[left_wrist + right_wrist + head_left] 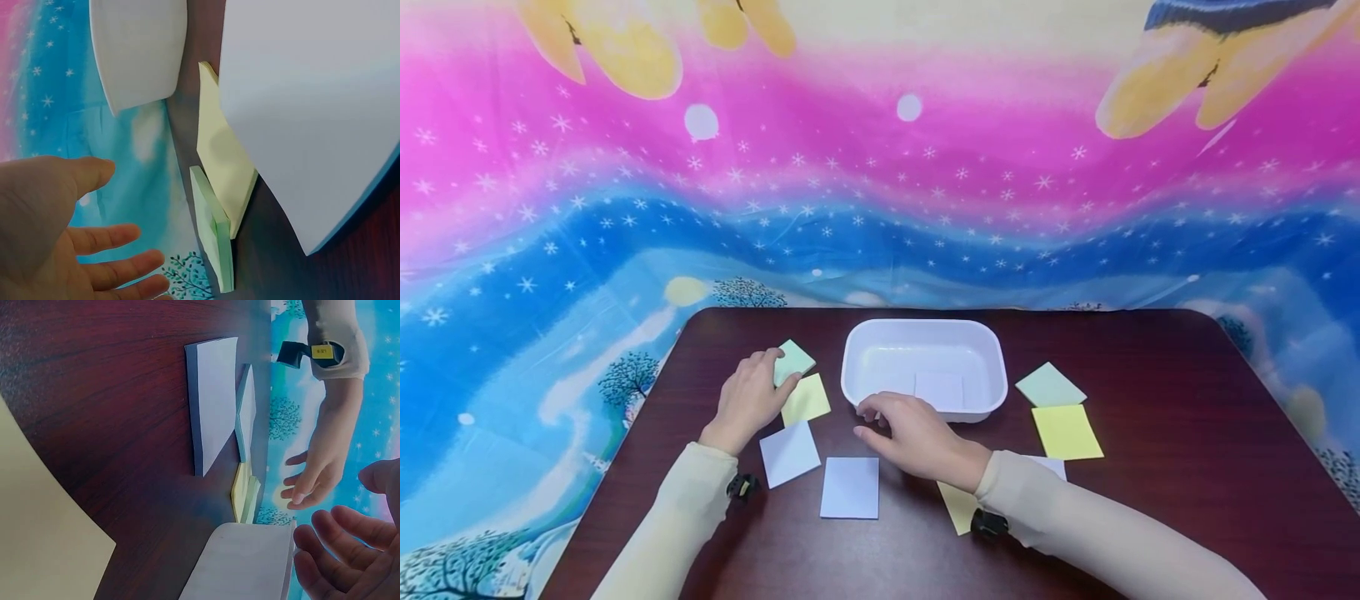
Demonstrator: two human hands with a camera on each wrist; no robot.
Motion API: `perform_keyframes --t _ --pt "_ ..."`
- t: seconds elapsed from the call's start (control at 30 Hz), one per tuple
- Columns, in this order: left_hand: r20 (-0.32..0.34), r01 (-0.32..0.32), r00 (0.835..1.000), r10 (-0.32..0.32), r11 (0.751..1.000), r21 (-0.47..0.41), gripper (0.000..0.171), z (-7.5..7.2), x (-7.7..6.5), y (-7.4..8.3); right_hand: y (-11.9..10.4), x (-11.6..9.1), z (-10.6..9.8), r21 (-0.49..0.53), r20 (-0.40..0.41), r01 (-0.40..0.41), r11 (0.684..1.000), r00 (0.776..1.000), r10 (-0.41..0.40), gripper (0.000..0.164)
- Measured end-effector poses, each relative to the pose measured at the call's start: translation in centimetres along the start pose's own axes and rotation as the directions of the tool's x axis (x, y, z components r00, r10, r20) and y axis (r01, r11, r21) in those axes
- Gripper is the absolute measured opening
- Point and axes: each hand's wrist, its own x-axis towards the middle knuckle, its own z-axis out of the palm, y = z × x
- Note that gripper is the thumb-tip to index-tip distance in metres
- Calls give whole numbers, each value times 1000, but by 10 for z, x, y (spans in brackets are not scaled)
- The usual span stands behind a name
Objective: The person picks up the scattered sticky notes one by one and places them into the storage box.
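My left hand [751,398] hovers over a green sticky note pad [793,360] at the far left of the table. In the left wrist view its fingers are spread and relaxed, apart from the green pad [212,228]. A yellow pad [806,400] and a white pad [790,454] lie just nearer. My right hand [917,437] hangs loosely curled, holding nothing, at the front edge of a white plastic tray [850,367]. A pale square [938,390] shows inside the tray. Another white pad [850,488] lies in front.
On the right lie a green pad [1051,385] and a yellow pad [1067,432]. My right forearm partly covers another white pad [1054,467] and a pale yellow pad [957,507]. A patterned cloth [880,167] hangs behind the dark table [1195,467].
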Motion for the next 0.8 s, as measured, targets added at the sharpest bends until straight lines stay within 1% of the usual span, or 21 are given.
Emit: perform_keyframes --t 0.13,0.23,0.37,0.5,0.8 --pt "30 5 1000 -6 1000 6 58 3 3 -4 -2 2 1 0 18 -8 1000 1000 8 31" --pt "69 12 998 -13 1000 14 64 5 6 -7 -2 3 2 -1 34 -17 1000 999 17 32" --pt "129 9 992 -14 999 41 74 7 9 -12 -1 3 4 -7 49 -25 1000 998 25 34" --pt "172 6 985 -16 998 58 81 11 14 -17 -1 3 6 -21 50 -25 999 998 26 33" --pt "243 61 967 -75 996 63 94 20 26 -23 -5 4 6 -11 63 -26 1000 998 26 32"
